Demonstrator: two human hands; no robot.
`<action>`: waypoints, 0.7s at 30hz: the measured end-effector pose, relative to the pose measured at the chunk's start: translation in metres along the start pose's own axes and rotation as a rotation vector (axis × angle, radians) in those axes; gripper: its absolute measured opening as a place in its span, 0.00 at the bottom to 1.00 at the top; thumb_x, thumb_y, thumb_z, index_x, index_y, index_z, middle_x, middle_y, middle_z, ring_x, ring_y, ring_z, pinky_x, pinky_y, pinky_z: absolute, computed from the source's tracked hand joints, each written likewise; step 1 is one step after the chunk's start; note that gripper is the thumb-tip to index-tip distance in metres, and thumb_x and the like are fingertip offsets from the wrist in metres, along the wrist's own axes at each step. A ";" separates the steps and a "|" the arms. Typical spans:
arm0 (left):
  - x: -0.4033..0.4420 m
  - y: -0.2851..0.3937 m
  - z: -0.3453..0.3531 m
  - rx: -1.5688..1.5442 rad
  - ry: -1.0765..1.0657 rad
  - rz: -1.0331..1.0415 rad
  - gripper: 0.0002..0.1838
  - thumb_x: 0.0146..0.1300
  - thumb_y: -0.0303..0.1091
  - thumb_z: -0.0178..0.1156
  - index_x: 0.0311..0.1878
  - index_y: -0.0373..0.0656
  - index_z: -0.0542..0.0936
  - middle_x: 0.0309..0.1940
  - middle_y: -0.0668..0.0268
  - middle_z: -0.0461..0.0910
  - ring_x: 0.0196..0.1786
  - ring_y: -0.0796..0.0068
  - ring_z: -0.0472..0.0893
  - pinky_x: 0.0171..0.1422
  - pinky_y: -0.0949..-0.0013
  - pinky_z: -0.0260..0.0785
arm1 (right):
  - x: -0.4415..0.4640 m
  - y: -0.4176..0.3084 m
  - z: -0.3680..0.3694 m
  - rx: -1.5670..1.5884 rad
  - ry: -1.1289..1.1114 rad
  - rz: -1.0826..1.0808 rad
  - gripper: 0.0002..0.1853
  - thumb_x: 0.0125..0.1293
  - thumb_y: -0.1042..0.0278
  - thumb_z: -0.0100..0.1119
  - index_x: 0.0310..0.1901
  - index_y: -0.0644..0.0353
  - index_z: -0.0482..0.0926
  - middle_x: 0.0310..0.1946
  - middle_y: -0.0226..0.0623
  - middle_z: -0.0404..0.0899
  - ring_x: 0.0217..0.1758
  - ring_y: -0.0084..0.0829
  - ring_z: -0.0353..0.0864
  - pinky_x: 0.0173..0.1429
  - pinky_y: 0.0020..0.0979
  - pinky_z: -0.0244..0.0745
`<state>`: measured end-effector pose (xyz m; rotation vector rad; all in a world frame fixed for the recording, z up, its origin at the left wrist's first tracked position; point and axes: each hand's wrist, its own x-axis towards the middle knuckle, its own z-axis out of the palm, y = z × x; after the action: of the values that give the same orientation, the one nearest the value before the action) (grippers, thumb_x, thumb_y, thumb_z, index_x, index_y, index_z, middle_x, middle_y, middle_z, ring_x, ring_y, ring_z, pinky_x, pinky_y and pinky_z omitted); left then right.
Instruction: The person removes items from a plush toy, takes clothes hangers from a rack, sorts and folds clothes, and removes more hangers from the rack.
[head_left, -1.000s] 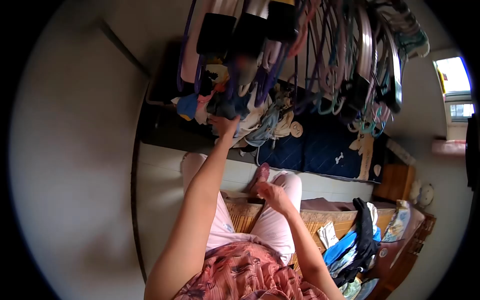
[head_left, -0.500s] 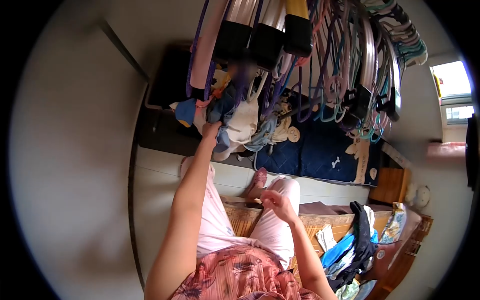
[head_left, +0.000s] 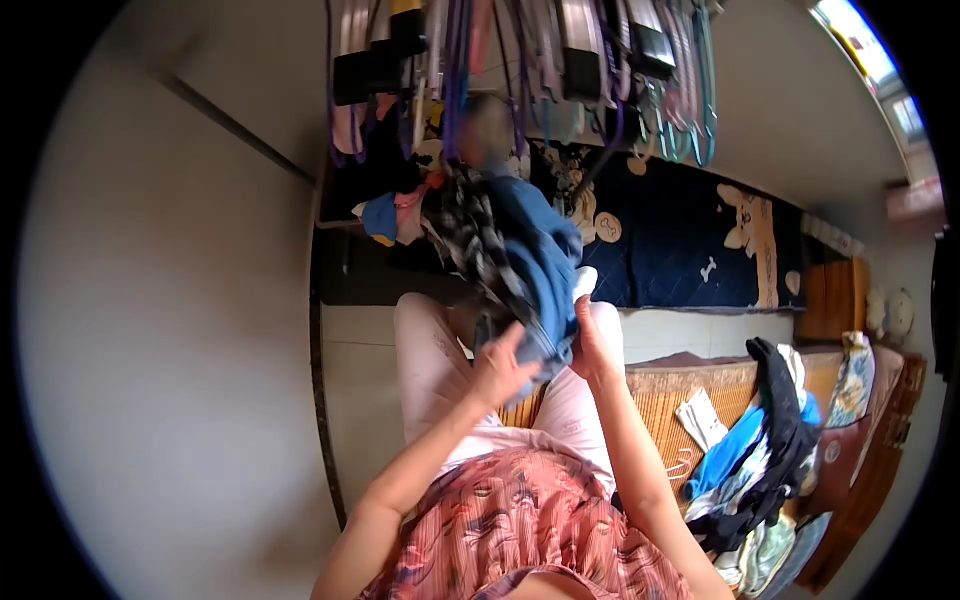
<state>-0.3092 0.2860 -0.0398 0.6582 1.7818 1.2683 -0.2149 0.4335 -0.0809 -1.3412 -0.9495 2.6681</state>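
A blue garment (head_left: 545, 235), denim-like in colour, hangs bunched between my hands above my knees. A black-and-grey patterned cloth (head_left: 475, 230) lies against its left side; I cannot tell whether the two are one piece. My left hand (head_left: 503, 372) grips the lower end, thumb and fingers closing on the fabric. My right hand (head_left: 592, 342) holds the lower right edge, its fingers partly hidden behind the cloth. Just above that hand shows a small white piece of cloth (head_left: 586, 283). Behind the garment, pink and blue clothes (head_left: 395, 218) lie on the dark bed.
Many hangers (head_left: 455, 85) hang overhead, close in front of me. A navy mat (head_left: 680, 250) with cartoon prints covers the bed ahead. To my right, a pile of clothes (head_left: 765, 460) lies on a bamboo-mat seat (head_left: 650, 400). A pale wall (head_left: 170, 330) stands at left.
My left hand has drawn the blue garment from the pile back toward my lap. My right hand has come up from my knee and taken hold of it. The view has shifted.
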 end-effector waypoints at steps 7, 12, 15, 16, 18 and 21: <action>-0.052 0.028 0.043 0.584 -0.166 0.463 0.28 0.44 0.41 0.70 0.46 0.37 0.71 0.33 0.55 0.76 0.36 0.53 0.77 0.40 0.58 0.71 | -0.071 -0.001 -0.010 0.213 -0.137 -0.191 0.27 0.55 0.67 0.63 0.55 0.67 0.67 0.44 0.40 0.77 0.43 0.28 0.79 0.49 0.30 0.76; -0.038 0.068 0.029 0.263 -0.163 0.770 0.24 0.42 0.38 0.72 0.43 0.40 0.76 0.37 0.63 0.78 0.40 0.63 0.77 0.46 0.67 0.71 | -0.130 -0.027 -0.034 0.258 -0.139 -0.493 0.36 0.48 0.69 0.67 0.59 0.67 0.62 0.50 0.41 0.73 0.49 0.30 0.75 0.56 0.31 0.70; -0.003 0.070 0.026 0.588 0.250 0.792 0.46 0.34 0.28 0.72 0.61 0.43 0.61 0.64 0.55 0.58 0.65 0.57 0.60 0.68 0.61 0.55 | -0.173 -0.042 -0.051 0.023 -0.141 -0.529 0.29 0.45 0.69 0.68 0.51 0.66 0.71 0.45 0.38 0.76 0.50 0.29 0.73 0.58 0.30 0.67; 0.018 0.036 0.019 0.651 0.162 0.765 0.46 0.40 0.28 0.68 0.65 0.42 0.55 0.67 0.55 0.51 0.68 0.57 0.55 0.70 0.62 0.51 | -0.175 -0.042 -0.060 -0.151 -0.115 -0.576 0.28 0.44 0.68 0.69 0.49 0.66 0.73 0.43 0.37 0.76 0.49 0.27 0.73 0.57 0.29 0.66; 0.066 -0.019 0.012 0.778 -0.024 0.666 0.46 0.46 0.27 0.63 0.68 0.40 0.48 0.69 0.55 0.45 0.70 0.57 0.51 0.71 0.63 0.47 | -0.193 -0.033 -0.071 -0.288 -0.043 -0.683 0.27 0.42 0.67 0.70 0.47 0.65 0.74 0.41 0.34 0.77 0.47 0.25 0.72 0.55 0.28 0.66; 0.103 -0.010 0.031 0.847 -0.118 0.561 0.44 0.46 0.26 0.63 0.66 0.39 0.50 0.66 0.54 0.49 0.68 0.57 0.54 0.69 0.62 0.50 | -0.230 -0.039 -0.079 -0.211 -0.058 -0.842 0.32 0.39 0.66 0.73 0.49 0.65 0.72 0.43 0.34 0.77 0.48 0.26 0.72 0.57 0.27 0.65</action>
<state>-0.3359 0.3794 -0.0872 1.7592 2.0834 0.7125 -0.0211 0.4451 0.0710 -0.6402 -1.4253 1.9969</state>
